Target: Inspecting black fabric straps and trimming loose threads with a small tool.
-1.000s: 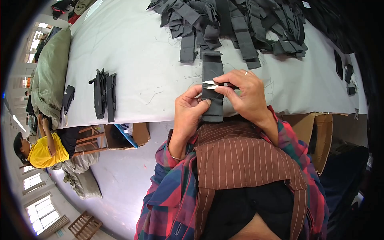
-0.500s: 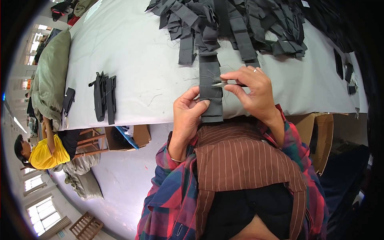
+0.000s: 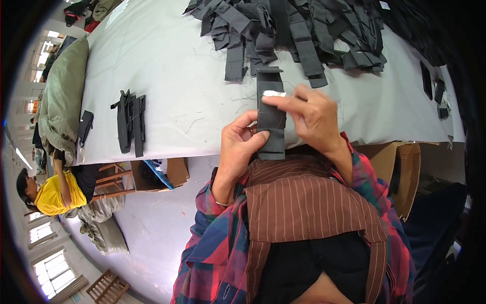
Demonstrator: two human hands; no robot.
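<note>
My left hand (image 3: 240,144) pinches a dark grey fabric strip (image 3: 271,114) near its lower end, thumb on top and fingers at its left edge. The strip lies lengthwise in front of me with its far end folded over. In my right hand (image 3: 316,114) is a pair of thread snips (image 3: 275,93); the bright metal blade lies over the strip's upper part, and the rest is hidden by the fingers. Loose threads trail beside the strip. Beyond it is a tangled heap of similar grey strips (image 3: 309,38).
A small stack of dark strips (image 3: 130,121) lies left on the white-covered table (image 3: 177,76). Farther left are a dark folded piece (image 3: 86,125) and a large green sack (image 3: 66,86). A person in yellow (image 3: 61,192) is beyond. Cardboard boxes (image 3: 402,175) stand below the table edge.
The strip has shifted slightly right and nearer to me with my left hand. My right hand has turned, its index finger now stretched along the snips, with the blade farther up the strip.
</note>
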